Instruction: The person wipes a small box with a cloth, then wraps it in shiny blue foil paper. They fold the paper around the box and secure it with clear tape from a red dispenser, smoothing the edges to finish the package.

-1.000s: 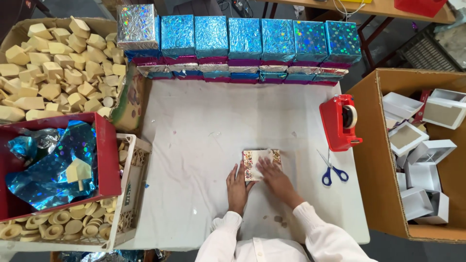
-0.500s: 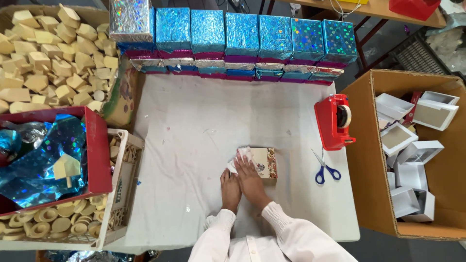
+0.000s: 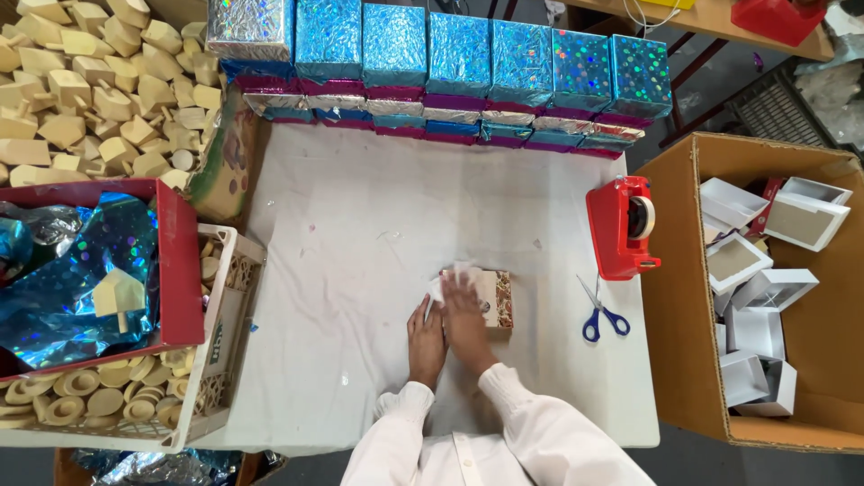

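My right hand (image 3: 465, 315) lies flat, fingers spread and open, on top of the small floral-patterned box (image 3: 490, 298), which sits on the white cloth of the table (image 3: 360, 225) just left of the blue-handled scissors (image 3: 599, 314). I judge the palm is pressing down to hold the box steady and smooth the loose white paper (image 3: 438, 289) that shows at the box's left edge under my fingertips. My left hand (image 3: 425, 343) rests palm down on the cloth, touching the box's near-left corner, fingers extended and gripping nothing; it seems placed there to brace the paper against the side. Right of the box, beyond the scissors, stands the red tape dispenser (image 3: 621, 225), close by, probably so that either tool is in easy reach. Farther right of the box, off the table, an open cardboard carton (image 3: 684, 288) holds white box trays (image 3: 765, 288). Behind the box, along the table's far edge, finished foil-wrapped boxes (image 3: 459, 54) are stacked in a row, blue over pink and silver. Left of the box, a red tray (image 3: 184, 270) holds crumpled blue holographic foil (image 3: 72, 288), set on a pale crate (image 3: 229, 342) of round wooden pieces, and behind the tray is a carton of wooden blocks (image 3: 99, 90).
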